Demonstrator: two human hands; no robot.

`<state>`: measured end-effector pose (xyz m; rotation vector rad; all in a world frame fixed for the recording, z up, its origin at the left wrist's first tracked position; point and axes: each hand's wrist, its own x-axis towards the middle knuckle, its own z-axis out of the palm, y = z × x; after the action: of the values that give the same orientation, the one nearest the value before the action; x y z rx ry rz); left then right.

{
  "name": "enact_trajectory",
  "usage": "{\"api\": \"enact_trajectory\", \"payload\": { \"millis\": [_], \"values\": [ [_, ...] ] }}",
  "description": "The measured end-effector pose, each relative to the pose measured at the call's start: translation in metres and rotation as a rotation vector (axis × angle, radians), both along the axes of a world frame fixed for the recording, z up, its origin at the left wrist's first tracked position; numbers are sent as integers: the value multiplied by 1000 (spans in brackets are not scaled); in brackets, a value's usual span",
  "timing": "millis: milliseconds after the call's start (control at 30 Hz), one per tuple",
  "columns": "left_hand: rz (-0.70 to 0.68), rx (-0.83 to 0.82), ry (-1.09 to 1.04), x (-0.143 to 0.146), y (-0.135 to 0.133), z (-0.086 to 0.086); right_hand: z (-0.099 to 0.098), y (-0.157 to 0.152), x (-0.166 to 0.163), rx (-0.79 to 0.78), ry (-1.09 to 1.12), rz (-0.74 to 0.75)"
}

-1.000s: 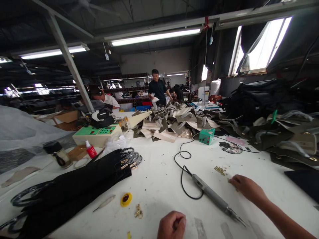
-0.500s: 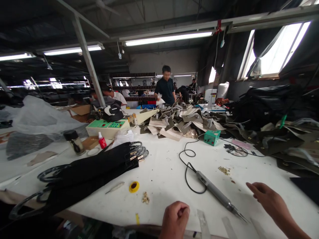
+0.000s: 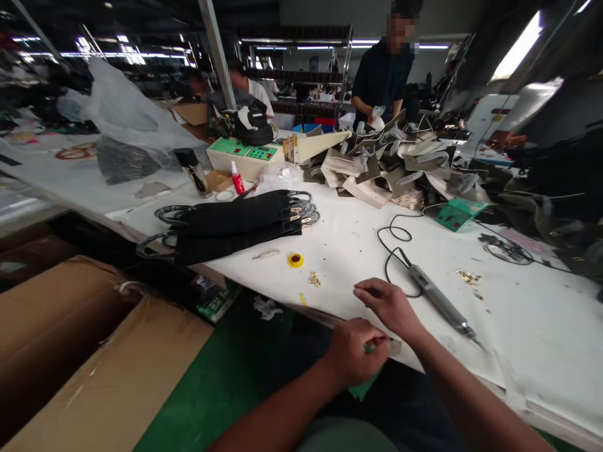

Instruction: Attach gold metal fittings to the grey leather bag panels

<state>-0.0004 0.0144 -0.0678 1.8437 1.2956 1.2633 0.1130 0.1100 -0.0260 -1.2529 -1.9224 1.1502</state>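
White tabletop [image 3: 348, 245], near edge: the left hand [image 3: 355, 355] pinches a green piece [image 3: 369, 347], and the right hand [image 3: 391, 307] lies loose and open just above it. It looks thin, light and bendy, best held by a corner. Farther off lie a grey tool [image 3: 438, 302], a yellow ring [image 3: 295, 260] and black straps [image 3: 235, 221]

White table [image 3: 358, 245] carries black strap bundle [image 3: 235, 223] at left, yellow tape roll [image 3: 295, 260] and brass fittings [image 3: 314, 279] near front edge, corded hand tool [image 3: 440, 301], green box [image 3: 459, 215], red-capped bottle [image 3: 237, 179], control box [image 3: 245, 158], heap of cut pieces [image 3: 391, 166] farther back.
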Motion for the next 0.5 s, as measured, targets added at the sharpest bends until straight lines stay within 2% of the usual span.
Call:
{"api": "enact_trajectory", "payload": {
  "millis": [100,233,367,500],
  "values": [
    [36,13,-19,-24,-15,2,-14,12,-55,17,-64,105],
    [93,-26,-10,-54,-20,6,-25,31,-101,73,-183,91],
    [128,30,18,-81,-9,15,-31,46,-121,91,-321,78],
    [189,58,56,-130,20,35,-32,50,-126,101,-385,108]
  ]
}}
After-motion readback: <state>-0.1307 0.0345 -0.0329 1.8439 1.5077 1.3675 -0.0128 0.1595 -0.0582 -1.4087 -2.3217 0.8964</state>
